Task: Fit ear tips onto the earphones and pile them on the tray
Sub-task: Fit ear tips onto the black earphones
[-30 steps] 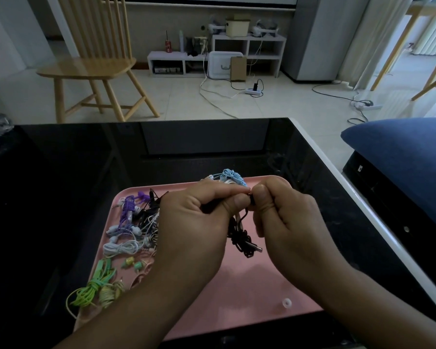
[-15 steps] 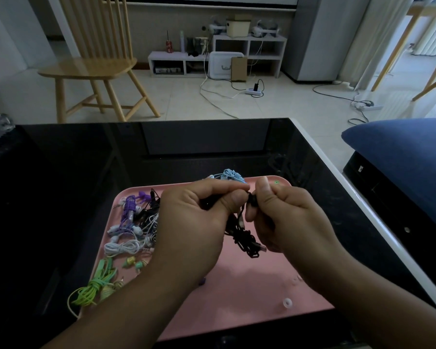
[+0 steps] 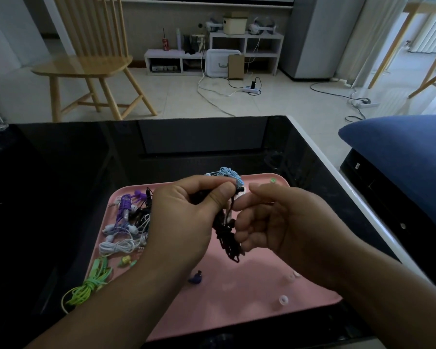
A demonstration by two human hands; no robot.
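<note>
A pink tray [image 3: 237,311] lies on the black table. My left hand [image 3: 186,217] pinches a black earphone bud [image 3: 240,189] above it, and the coiled black cable [image 3: 227,238] hangs below. My right hand [image 3: 282,222] is just right of the bud with curled fingers against the cable; whether it pinches anything is hidden. Bundled purple earphones [image 3: 126,205], white earphones [image 3: 118,245] and green earphones [image 3: 91,283] lie on the tray's left. A light blue set [image 3: 227,172] sits at the far rim. Loose tips lie about: a clear tip [image 3: 283,299], a green tip [image 3: 272,181], a dark blue tip [image 3: 196,278].
The glossy black table [image 3: 61,185] has a white edge [image 3: 363,205] on the right. A blue cushion [image 3: 400,159] lies beyond that edge. A wooden chair [image 3: 93,66] and power cables [image 3: 212,96] are on the floor past the table.
My right thumb and forefinger have come off the bud and moved slightly right. My left hand still pinches the bud. A dark blue tip now shows below my left hand.
</note>
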